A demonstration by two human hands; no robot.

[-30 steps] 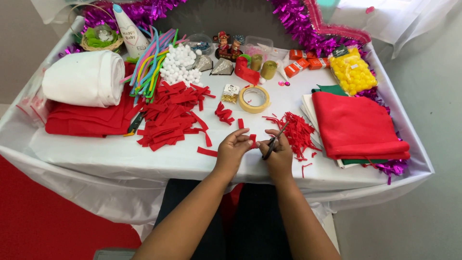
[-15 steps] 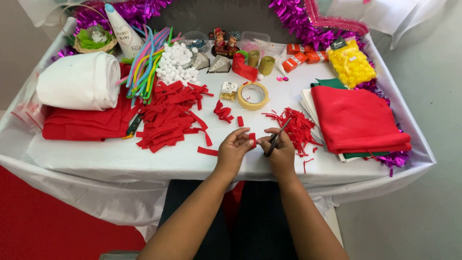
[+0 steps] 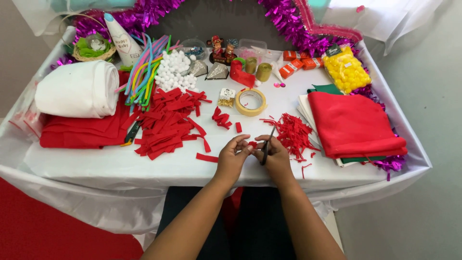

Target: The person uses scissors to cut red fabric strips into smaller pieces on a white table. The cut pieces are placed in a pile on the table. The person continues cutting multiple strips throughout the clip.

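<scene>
The left hand (image 3: 232,156) pinches a small red felt scrap (image 3: 252,144) at the table's (image 3: 115,166) front edge while the right hand (image 3: 278,155) grips scissors (image 3: 266,144) — blades so near the fingertips could nick them, or the scrap slip free.

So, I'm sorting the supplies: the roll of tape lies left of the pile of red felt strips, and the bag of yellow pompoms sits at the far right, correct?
Not quite. In the head view the roll of tape lies right of the pile of red felt strips, not left. The bag of yellow pompoms does sit at the far right.
</scene>
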